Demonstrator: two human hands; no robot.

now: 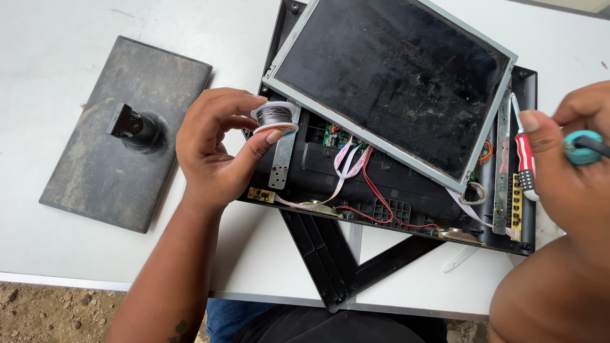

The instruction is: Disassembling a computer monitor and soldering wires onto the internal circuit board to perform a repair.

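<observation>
Head view: the left hand (213, 152) pinches a small spool of solder wire (275, 118) between thumb and fingers (238, 122), just beside the corner of a lifted screen panel (391, 82). The panel lies tilted over an open monitor casing (330, 168) on the white worktop (51, 57). The right hand (565, 165) closes around a teal-tipped tool (581, 147), near a red-handled screwdriver (525, 159). A dusty monitor stand (127, 133) lies well apart on the left.

White table (57, 44) in even daylight, bare stony dirt ground (57, 314) (brownish, pebbled) below its near edge
</observation>
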